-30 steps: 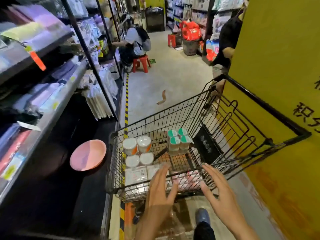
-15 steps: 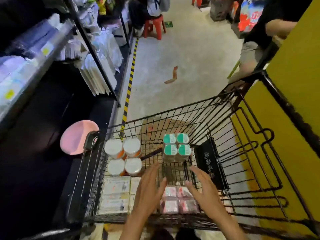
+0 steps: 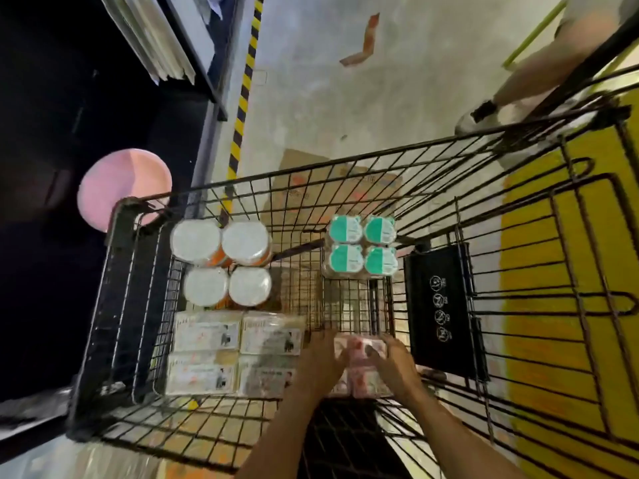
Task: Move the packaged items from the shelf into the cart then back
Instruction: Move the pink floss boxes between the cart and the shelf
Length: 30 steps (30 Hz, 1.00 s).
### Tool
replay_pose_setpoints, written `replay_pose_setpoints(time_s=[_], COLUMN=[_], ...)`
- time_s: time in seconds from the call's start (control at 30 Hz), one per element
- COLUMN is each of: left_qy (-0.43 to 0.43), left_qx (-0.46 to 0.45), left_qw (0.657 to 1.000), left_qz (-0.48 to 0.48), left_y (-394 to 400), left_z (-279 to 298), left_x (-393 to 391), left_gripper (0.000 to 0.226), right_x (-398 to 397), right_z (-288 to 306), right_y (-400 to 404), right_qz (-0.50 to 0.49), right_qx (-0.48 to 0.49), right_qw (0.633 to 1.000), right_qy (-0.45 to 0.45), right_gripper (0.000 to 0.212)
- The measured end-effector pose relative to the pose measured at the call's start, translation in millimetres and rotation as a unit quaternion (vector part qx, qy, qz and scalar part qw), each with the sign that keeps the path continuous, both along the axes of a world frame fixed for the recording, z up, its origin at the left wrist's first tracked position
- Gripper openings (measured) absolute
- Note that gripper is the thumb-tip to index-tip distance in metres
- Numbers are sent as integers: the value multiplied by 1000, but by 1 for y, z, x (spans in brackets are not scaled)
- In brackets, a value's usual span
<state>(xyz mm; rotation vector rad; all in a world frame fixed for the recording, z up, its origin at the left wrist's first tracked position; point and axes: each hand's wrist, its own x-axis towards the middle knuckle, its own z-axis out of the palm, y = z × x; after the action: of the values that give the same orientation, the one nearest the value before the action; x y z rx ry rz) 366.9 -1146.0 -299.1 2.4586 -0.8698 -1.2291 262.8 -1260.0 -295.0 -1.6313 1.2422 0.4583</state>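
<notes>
Centrally, a black wire shopping cart (image 3: 214,183) fills the view from above, standing on a grey concrete floor (image 3: 328,81) beside a dark shelf unit (image 3: 69,98). A yellow wall (image 3: 570,357) runs along the cart's right side. A black-and-yellow hazard stripe (image 3: 242,98) marks the floor along the shelf base.

Cart contents, largest first:
- A four-pack of flat white rectangular packets (image 3: 235,352) lies at the near left of the basket.
- A four-pack of white-lidded tubs with orange sides (image 3: 223,262) stands just beyond it, at the far left.
- A four-pack of green-lidded cups (image 3: 361,245) stands at the far middle — well apart from the tubs.
- A pink-wrapped multipack (image 3: 361,364) sits at the near middle, just right of the white packets.

A black panel with white symbols (image 3: 441,309) hangs inside the right wall. A pink round plate (image 3: 121,184) rests on the dark shelf, outside the cart's far left corner.

Both hands reach into the basket. The left hand (image 3: 323,356) grips the pink pack's left side and the right hand (image 3: 394,361) its right side — fingers curled round it.
</notes>
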Motion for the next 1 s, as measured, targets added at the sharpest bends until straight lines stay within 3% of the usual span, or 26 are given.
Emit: replay_pose_setpoints(time_s=[0.07, 0.17, 0.27, 0.5, 0.7, 0.83, 1.0], left_qy=[-7, -8, 5, -74, -76, -60, -53], left_qx=[53, 94, 130, 191, 216, 214, 193], left_qw=[998, 995, 989, 970, 955, 947, 950], left_qz=[-26, -21, 68, 135, 190, 233, 239], left_y=[-2, -1, 1, -1, -1, 1, 6], left_z=[-12, -24, -40, -62, -72, -73, -68], left_x=[-7, -18, -28, -48, -61, -64, -65], left_gripper=[47, 60, 64, 63, 51, 49, 55], right_x=[-7, -22, -33, -38, -50, -49, -46], right_z=[-22, -54, -77, -106, -127, -123, -106], right_y=[4, 12, 21, 37, 49, 47, 40], right_qz=[-25, -53, -60, -124, -135, -120, -78], right_qx=[4, 1, 1, 28, 29, 1, -28], right_qw=[999, 998, 994, 985, 983, 982, 977], right_qy=[24, 46, 86, 121, 119, 147, 196], right_gripper=[38, 38, 28, 70, 69, 81, 66])
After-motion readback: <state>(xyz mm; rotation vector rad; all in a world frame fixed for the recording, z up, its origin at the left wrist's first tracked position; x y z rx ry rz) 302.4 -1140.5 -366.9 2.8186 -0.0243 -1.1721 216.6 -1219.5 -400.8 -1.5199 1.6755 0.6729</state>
